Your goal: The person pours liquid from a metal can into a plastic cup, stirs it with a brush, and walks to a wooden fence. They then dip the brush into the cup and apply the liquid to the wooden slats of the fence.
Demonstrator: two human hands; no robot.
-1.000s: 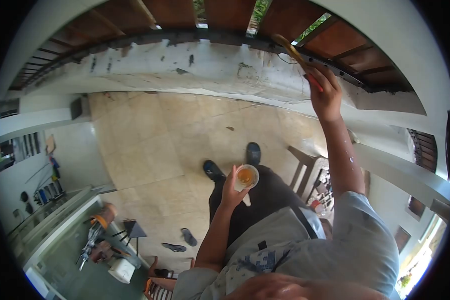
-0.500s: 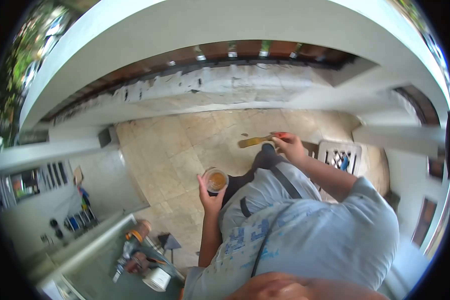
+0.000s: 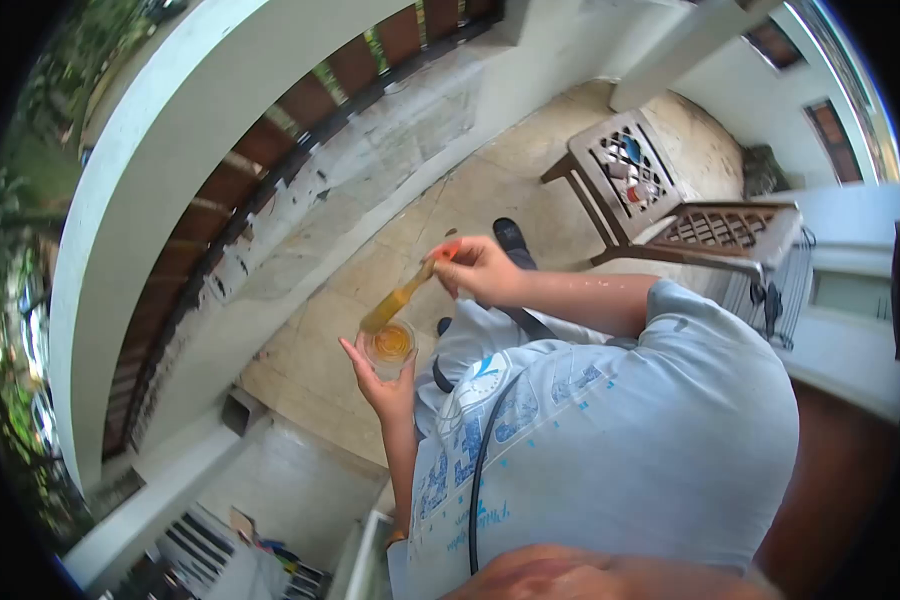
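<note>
My left hand (image 3: 380, 385) is wrapped round a clear cup (image 3: 408, 352) with amber liquid at its bottom. In my right hand (image 3: 478, 268) is a paintbrush (image 3: 400, 302), its orange-red handle end pinched between thumb and fingers. The yellowish-brown bristles point down to the left, and their tip overlaps the cup's far rim in this view. Both hands are in front of my body, above the tiled floor.
A brown plastic chair (image 3: 625, 170) with a lattice back stands to the right, small items on it. A low wall (image 3: 370, 170) with stained patches and a brown slatted fence (image 3: 300, 105) curves along the left. Tools lie at lower left.
My view has turned to the right, bringing the chair fully into sight. The paintbrush has moved from well away from the cup to right at its rim. Both hands keep their holds.
</note>
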